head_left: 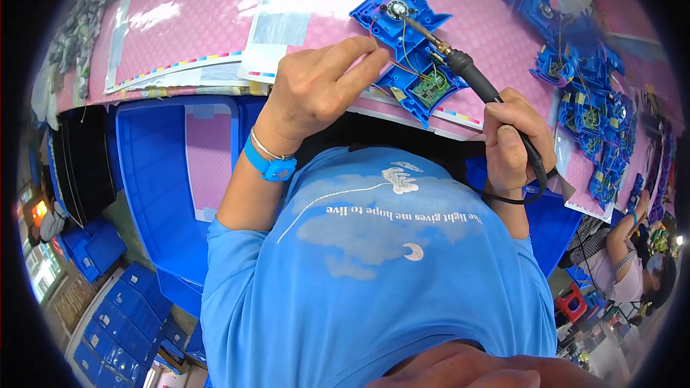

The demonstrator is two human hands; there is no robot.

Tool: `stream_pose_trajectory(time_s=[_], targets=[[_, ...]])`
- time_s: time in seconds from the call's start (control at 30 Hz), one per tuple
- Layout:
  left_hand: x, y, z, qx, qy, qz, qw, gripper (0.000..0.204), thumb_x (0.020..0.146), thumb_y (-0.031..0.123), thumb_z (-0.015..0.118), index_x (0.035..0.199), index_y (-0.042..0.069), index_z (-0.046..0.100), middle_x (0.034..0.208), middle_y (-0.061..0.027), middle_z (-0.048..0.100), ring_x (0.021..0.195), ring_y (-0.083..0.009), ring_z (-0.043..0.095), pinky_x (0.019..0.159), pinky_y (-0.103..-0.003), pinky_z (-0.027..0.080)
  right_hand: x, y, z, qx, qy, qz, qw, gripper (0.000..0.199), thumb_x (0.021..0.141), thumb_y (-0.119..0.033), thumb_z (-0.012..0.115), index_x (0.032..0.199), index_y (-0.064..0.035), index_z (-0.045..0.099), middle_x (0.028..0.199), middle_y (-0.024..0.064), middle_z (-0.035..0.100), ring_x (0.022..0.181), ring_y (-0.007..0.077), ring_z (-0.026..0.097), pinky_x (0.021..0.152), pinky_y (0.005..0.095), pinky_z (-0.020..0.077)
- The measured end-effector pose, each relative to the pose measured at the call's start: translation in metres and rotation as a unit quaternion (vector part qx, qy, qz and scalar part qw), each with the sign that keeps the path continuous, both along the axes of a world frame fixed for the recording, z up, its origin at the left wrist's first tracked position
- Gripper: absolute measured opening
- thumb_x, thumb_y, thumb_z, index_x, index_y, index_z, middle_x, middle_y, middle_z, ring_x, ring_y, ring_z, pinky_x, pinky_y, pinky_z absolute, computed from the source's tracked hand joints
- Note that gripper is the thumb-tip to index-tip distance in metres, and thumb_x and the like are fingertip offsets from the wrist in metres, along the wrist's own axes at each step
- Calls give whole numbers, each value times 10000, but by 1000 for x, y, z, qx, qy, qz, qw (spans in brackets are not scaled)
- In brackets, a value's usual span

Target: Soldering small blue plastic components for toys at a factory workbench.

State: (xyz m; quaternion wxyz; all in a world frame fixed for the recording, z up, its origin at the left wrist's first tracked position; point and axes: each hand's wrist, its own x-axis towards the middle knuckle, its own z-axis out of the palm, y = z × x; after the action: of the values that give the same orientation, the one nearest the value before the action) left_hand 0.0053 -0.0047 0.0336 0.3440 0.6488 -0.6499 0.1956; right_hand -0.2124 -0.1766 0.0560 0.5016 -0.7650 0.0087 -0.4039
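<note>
A soldering iron (pixel 471 72) with a black handle and metal barrel is gripped in my right hand (pixel 514 140). Its tip touches, or nearly touches, a round metal-rimmed part, perhaps a small speaker (pixel 397 9), set in a blue plastic housing (pixel 424 11). My left hand (pixel 323 82) is closed in a pinch at the housing's left side, on what looks like a thin wire (pixel 373 29); the fingers partly hide it. Nearer to me lies a second blue shell piece (pixel 411 104) holding a green circuit board (pixel 430 89). Thin coloured wires link the two pieces.
More blue housings with boards and wires (pixel 593 118) are heaped along the right. The pink table mat (pixel 194 11) carries taped paper sheets. A blue bin (pixel 158 194) stands below the table's edge at left. Another person (pixel 622 266) sits at far right.
</note>
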Motion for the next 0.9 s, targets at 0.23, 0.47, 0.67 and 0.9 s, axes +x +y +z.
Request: stream_pose_trajectory(time_s=[0.23,0.47,0.67,0.9], targets=[[8,-20,-6,-3,-49,-8,999,284,749,91,771,1020,45,699,1033,-61,709,671,-172,694,542,-279,547,4,1,-1,6,23,-1,1000,189,838,-61,624,947,77,696,683,130,612,572,213,562,536,333,430],[9,-23,-9,29,-6,-16,999,335,727,103,808,1034,51,687,1065,-63,710,718,-196,711,555,-302,554,6,0,-2,6,35,2,999,202,832,-62,637,961,82,695,694,147,626,580,220,576,546,332,436],[9,-25,-9,30,0,-16,999,307,748,97,805,1028,50,687,1062,-60,712,734,-195,715,551,-302,552,5,-1,-4,9,38,-1,999,208,831,-61,641,968,85,697,704,154,632,588,220,580,550,333,437],[8,-26,-8,40,12,-10,999,294,759,88,800,1028,51,688,1040,-54,711,730,-196,715,542,-305,546,2,0,-7,9,11,-3,1000,210,843,-71,634,975,77,702,689,132,616,574,208,559,535,329,420]])
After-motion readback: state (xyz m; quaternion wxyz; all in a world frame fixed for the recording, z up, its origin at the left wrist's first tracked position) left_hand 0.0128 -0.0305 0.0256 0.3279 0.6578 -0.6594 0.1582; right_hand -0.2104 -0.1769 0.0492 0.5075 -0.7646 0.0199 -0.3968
